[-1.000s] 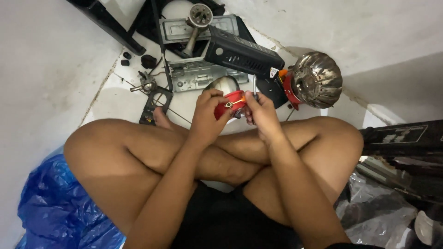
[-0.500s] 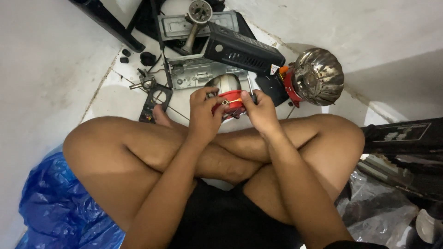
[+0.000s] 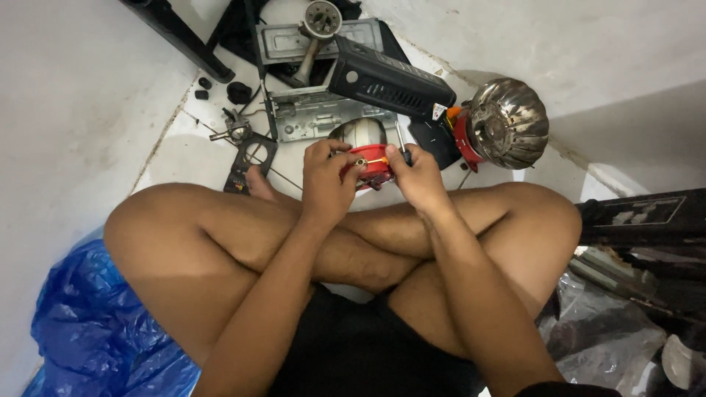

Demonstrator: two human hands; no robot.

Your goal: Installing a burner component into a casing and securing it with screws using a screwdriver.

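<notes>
— What are the hands on?
— The left hand [image 3: 326, 179] and right hand [image 3: 421, 179] clasp a small red-and-silver domed device [image 3: 365, 147] above crossed legs.
— Around it?
— A ribbed metal dome with a red collar [image 3: 507, 125], a black slotted casing [image 3: 390, 87], and a blue plastic bag [image 3: 88, 331] on the floor.

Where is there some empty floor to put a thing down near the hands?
A bare patch of white floor lies left of the small black frame, toward the wall. Another lies right of the shiny round metal dome. Straight ahead of the left hand and right hand, which hold a red and silver part, metal plates and a black box crowd the floor.
</notes>
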